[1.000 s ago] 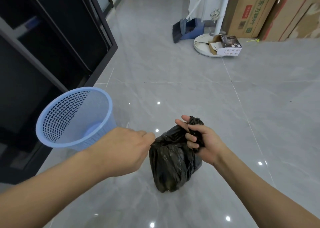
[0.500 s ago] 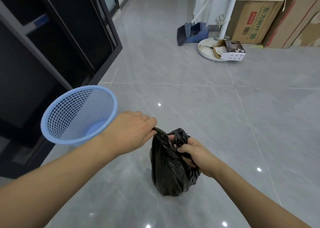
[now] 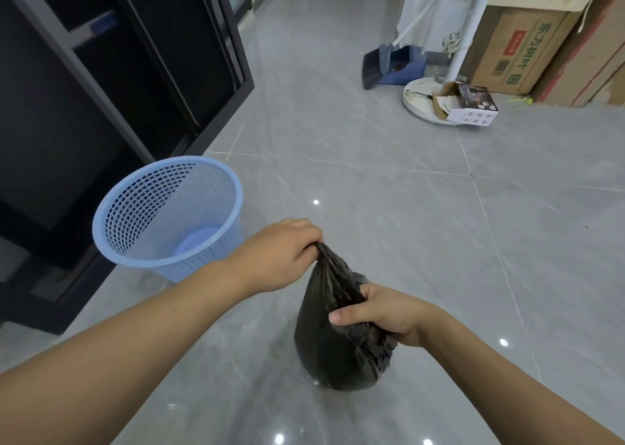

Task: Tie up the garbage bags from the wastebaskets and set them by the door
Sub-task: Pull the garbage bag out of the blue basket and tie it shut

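Head view, lower centre: black garbage bag [image 3: 324, 350], crinkled, bulging, neck stretched taut; left hand [image 3: 277, 258] pinches its tip, right hand [image 3: 382, 316] grips its side.

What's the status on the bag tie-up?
Left hand pinches the black garbage bag top; right hand grips its neck. Bag out of the blue wastebasket, over the floor, no knot visible. Nothing in the way.

Large cardboard box [image 3: 517, 49], green upside-down print 东方树叶 (red label beside it unreadable)
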{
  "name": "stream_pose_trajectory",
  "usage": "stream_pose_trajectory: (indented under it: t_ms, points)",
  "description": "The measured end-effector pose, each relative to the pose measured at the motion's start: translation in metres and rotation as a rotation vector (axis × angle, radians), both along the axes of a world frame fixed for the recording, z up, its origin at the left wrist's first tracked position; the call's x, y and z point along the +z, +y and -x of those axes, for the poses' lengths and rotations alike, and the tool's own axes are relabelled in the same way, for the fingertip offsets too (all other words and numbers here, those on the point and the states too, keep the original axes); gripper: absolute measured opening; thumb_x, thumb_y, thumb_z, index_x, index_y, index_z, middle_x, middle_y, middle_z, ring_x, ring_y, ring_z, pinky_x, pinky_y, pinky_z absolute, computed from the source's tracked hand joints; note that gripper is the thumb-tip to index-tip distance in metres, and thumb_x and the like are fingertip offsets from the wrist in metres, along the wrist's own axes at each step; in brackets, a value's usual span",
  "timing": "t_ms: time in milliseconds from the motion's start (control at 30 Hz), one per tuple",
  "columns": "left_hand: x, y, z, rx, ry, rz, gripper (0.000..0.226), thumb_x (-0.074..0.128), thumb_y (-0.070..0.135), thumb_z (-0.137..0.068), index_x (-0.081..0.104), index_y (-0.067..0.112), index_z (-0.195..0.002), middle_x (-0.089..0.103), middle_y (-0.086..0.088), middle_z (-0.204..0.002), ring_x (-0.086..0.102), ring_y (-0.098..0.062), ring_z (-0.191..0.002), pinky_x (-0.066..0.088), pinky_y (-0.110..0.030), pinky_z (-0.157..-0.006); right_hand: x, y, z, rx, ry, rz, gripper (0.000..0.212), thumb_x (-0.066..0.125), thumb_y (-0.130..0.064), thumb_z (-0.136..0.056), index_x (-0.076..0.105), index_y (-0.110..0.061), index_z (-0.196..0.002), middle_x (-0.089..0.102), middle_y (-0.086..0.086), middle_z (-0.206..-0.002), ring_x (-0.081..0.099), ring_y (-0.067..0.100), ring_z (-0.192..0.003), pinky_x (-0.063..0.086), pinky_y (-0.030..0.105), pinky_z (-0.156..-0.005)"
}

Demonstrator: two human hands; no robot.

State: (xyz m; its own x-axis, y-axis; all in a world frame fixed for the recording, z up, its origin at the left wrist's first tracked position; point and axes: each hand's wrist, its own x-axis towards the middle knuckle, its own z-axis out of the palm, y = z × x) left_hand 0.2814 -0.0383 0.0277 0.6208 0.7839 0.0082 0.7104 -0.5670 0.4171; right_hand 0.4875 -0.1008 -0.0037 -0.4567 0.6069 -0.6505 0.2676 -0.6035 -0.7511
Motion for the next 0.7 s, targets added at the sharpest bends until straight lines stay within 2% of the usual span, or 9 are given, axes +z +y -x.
stream_pose_trajectory:
  t_ms: [133,233,300,400,467,500,567,633,700]
  points:
    - [0.007,0.005,-0.002,0.023,-0.027,0.086,0.015,0.044,0.019,-0.097,0.059,0.019,-0.093,0.055,0.006,-0.095,0.052,-0.014,-0.095,0.045,-0.035,-0.087,0.000,0.006,0.000,0.005,0.019,-0.010,0.046,0.078,-0.025,-0.071,0.067,0.001,-0.108,0.071,0.018,-0.106,0.069,0.028,-0.097,0.055,0.035,-0.085]
    - [0.010,0.009,0.000,0.036,-0.023,0.129,0.015,0.044,0.021,-0.097,0.057,0.023,-0.088,0.053,0.008,-0.095,0.051,-0.013,-0.097,0.045,-0.034,-0.089,0.000,0.009,0.001,-0.020,-0.009,-0.087,0.035,0.079,-0.022,-0.071,0.072,-0.010,-0.102,0.074,0.013,-0.102,0.070,0.028,-0.096,0.055,0.035,-0.087]
    - [0.012,0.008,0.000,0.050,-0.024,0.149,0.016,0.044,0.020,-0.097,0.057,0.020,-0.090,0.054,0.006,-0.096,0.051,-0.013,-0.097,0.044,-0.032,-0.089,0.000,0.010,0.003,-0.051,-0.010,-0.146,0.037,0.077,-0.016,-0.070,0.072,-0.009,-0.106,0.073,0.014,-0.107,0.069,0.029,-0.101,0.054,0.037,-0.094]
    - [0.016,0.004,-0.004,0.092,-0.013,0.178,0.017,0.041,0.019,-0.099,0.056,0.013,-0.095,0.056,0.000,-0.099,0.051,-0.016,-0.097,0.043,-0.032,-0.088,0.004,0.011,0.004,0.001,0.060,-0.196,0.028,0.070,-0.009,-0.076,0.074,-0.007,-0.104,0.073,0.007,-0.109,0.066,0.022,-0.105,0.050,0.030,-0.096]
    - [0.016,0.001,-0.006,0.125,0.029,0.210,0.019,0.038,0.021,-0.101,0.054,0.010,-0.098,0.057,-0.003,-0.100,0.052,-0.019,-0.096,0.043,-0.034,-0.087,0.008,0.010,0.002,0.075,0.085,-0.189,0.014,0.068,-0.011,-0.079,0.072,-0.001,-0.088,0.072,0.007,-0.093,0.066,0.021,-0.092,0.050,0.028,-0.090]
    - [0.016,0.001,-0.005,0.146,0.032,0.237,0.020,0.038,0.021,-0.101,0.053,0.009,-0.098,0.057,-0.004,-0.099,0.053,-0.021,-0.095,0.044,-0.036,-0.086,0.011,0.011,0.001,0.117,0.099,-0.174,0.014,0.067,-0.014,-0.080,0.067,0.000,-0.079,0.068,0.006,-0.079,0.064,0.020,-0.080,0.050,0.025,-0.081]
    - [0.015,0.001,-0.003,0.201,-0.015,0.316,0.021,0.037,0.022,-0.101,0.052,0.008,-0.097,0.058,-0.005,-0.098,0.054,-0.023,-0.093,0.045,-0.037,-0.082,0.020,0.013,0.001,0.173,0.074,-0.100,0.019,0.064,-0.021,-0.083,0.060,-0.003,-0.080,0.055,0.002,-0.058,0.052,0.015,-0.062,0.044,0.021,-0.066]
    - [0.013,0.000,-0.001,0.241,-0.072,0.387,0.022,0.037,0.023,-0.100,0.052,0.009,-0.096,0.059,-0.005,-0.097,0.056,-0.024,-0.093,0.045,-0.036,-0.081,0.029,0.018,0.000,0.241,-0.046,-0.060,0.025,0.064,-0.025,-0.082,0.060,-0.004,-0.096,0.047,0.000,-0.052,0.045,0.014,-0.058,0.039,0.022,-0.062]
    - [0.011,-0.003,-0.002,0.251,-0.089,0.425,0.022,0.037,0.025,-0.100,0.053,0.010,-0.096,0.061,-0.005,-0.100,0.057,-0.023,-0.095,0.047,-0.037,-0.083,0.036,0.023,0.001,0.374,-0.242,-0.104,0.022,0.065,-0.026,-0.082,0.061,-0.004,-0.085,0.049,0.002,-0.055,0.046,0.016,-0.060,0.037,0.024,-0.058]
